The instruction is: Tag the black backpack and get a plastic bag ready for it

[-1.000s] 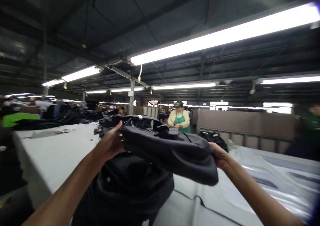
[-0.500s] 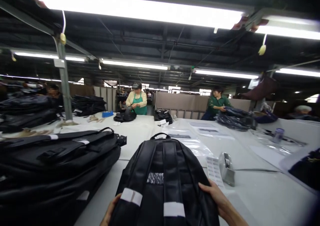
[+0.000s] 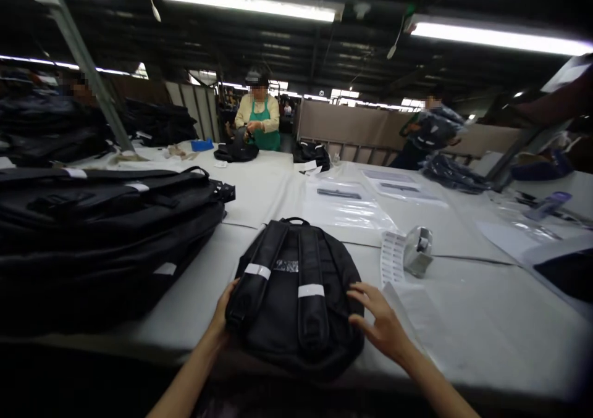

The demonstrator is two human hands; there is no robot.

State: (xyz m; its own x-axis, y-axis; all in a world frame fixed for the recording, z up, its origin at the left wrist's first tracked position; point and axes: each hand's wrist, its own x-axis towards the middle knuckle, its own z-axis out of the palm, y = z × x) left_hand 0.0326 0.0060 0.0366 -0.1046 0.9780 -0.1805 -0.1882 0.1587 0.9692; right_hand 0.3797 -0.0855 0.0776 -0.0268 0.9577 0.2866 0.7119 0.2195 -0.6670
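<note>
Backpack (image 3: 291, 294) flat on table (image 3: 463, 319), straps up | L hand (image 3: 225, 312) curled on edge | R hand (image 3: 377, 326) spread, touching side

Two slender bare forearms (left grip (image 3: 225, 310), right grip (image 3: 377, 325), bare)

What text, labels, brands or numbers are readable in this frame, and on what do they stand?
Nothing here can be read for certain.
On the label sheet beside the dispenser: rows of print, too small to read.
On the patch between the straps of the backpack: blurred, unreadable.
On the white bands across the straps: no print shows.
On the clear bags farther up the table: dark strips, too blurred to read.
</note>
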